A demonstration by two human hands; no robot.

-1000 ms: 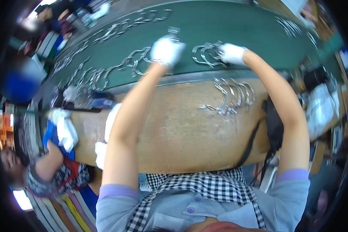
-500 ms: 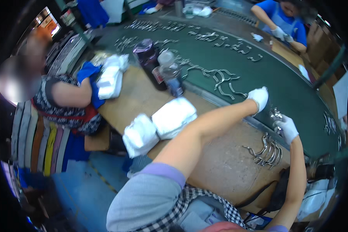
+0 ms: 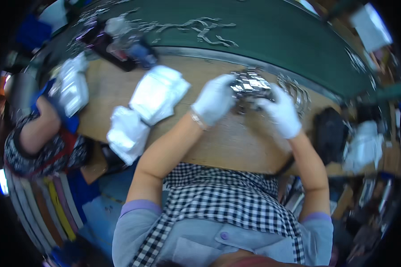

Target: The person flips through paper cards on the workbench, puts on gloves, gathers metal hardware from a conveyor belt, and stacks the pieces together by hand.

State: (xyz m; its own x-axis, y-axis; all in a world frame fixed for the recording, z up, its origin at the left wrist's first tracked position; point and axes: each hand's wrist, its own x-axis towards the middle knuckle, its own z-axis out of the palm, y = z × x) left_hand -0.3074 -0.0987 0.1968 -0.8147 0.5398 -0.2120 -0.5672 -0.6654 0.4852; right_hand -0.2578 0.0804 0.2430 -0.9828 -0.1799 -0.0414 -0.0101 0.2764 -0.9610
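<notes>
Between my two gloved hands is a bunch of shiny curved metal handles (image 3: 252, 84), held above the wooden table (image 3: 218, 142). My left hand (image 3: 214, 100) grips the bunch from its left side. My right hand (image 3: 280, 109) closes round its right end, fingers partly hidden by the metal. Motion blurs the bunch, so single pieces are hard to make out. Just beyond my right hand, more curved metal handles (image 3: 300, 95) lie in a row on the table.
A green conveyor belt (image 3: 272, 31) with scattered metal handles (image 3: 205, 31) runs along the far side. White packets (image 3: 158, 93), a dark bottle (image 3: 107, 46) and a clear bottle (image 3: 140, 49) stand left. A co-worker (image 3: 42, 129) sits at far left; a black bag (image 3: 329, 135) lies right.
My left hand has come back from the belt and joined my right hand at the bunch. Both hands are now over the table, nearer my body. The view has swung downward.
</notes>
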